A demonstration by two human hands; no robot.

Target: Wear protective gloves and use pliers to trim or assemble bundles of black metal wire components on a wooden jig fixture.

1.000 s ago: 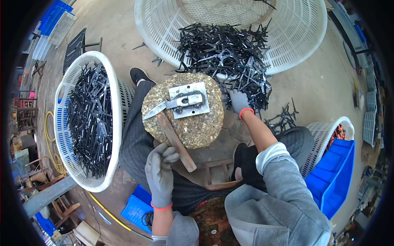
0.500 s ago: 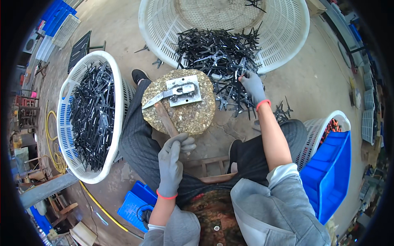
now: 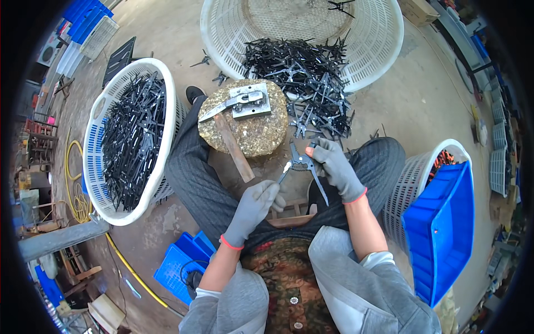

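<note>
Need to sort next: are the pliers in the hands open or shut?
Open: the pliers' handles splay apart between the left hand and right hand.

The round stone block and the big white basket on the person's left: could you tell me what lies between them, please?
In the head view, the person's left leg in dark striped trousers lies between the round stone block and the white basket of black metal parts; its shoe shows too.

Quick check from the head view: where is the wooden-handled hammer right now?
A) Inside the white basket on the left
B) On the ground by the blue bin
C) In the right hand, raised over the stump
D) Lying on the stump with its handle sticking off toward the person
D: the hammer lies across the stump, handle overhanging toward the person, while the right hand holds black pliers and the left hand is beside them.
</note>
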